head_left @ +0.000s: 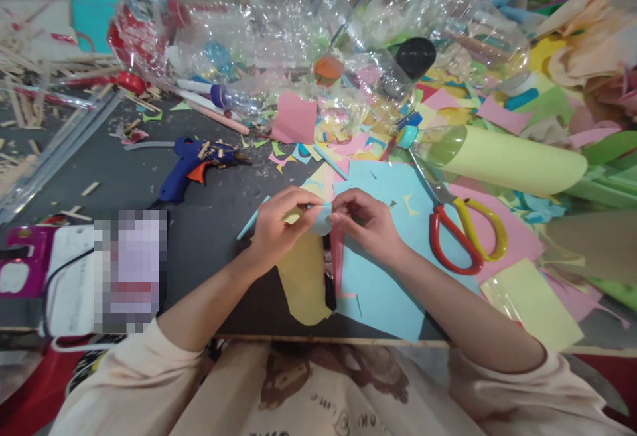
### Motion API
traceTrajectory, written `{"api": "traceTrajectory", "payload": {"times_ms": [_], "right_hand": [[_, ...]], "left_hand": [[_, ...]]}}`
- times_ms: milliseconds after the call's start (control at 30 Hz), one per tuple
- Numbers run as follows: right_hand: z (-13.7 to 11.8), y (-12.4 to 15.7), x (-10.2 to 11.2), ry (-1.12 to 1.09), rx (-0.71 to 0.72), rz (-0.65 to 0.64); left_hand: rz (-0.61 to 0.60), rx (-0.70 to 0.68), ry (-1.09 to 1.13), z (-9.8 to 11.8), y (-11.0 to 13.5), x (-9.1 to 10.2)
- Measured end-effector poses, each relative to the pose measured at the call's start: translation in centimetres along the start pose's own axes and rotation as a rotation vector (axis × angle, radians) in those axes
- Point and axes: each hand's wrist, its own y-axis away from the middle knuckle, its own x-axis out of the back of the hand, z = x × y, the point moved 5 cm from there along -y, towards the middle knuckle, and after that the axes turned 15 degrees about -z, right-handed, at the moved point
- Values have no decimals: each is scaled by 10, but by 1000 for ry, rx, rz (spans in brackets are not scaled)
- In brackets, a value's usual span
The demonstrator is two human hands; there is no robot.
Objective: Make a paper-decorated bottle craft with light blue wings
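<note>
Between my two hands, just above the table, is a small piece of light blue paper. My left hand pinches its left and upper edge between thumb and fingers. My right hand pinches at the right edge of the same piece, fingertips together. Below them lie a yellow paper sheet and a dark-handled tool, partly hidden by the hands. A large light blue sheet spreads under my right forearm. Scissors with one red and one yellow handle rest on the papers to the right.
A blue glue gun lies at left, with phones nearer the front edge. Clear plastic bottles crowd the back. A bottle wrapped in pale green paper lies at right among paper scraps. Wooden sticks pile up far left.
</note>
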Motion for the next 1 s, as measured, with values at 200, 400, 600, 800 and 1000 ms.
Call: {"api": "traceTrajectory", "payload": {"times_ms": [200, 400, 600, 800, 1000], "right_hand": [[4, 1, 1, -33, 15, 26], [3, 2, 1, -7, 36, 29], [-1, 3, 5, -3, 120, 106], [2, 5, 7, 81, 134, 146], [-1, 6, 7, 156, 215, 171]], "left_hand": [[-37, -47, -2, 2, -2, -3], [-68, -55, 4, 3, -1, -4], [0, -78, -50, 5, 0, 1], [40, -85, -86, 3, 2, 2], [67, -36, -84, 4, 3, 3]]}}
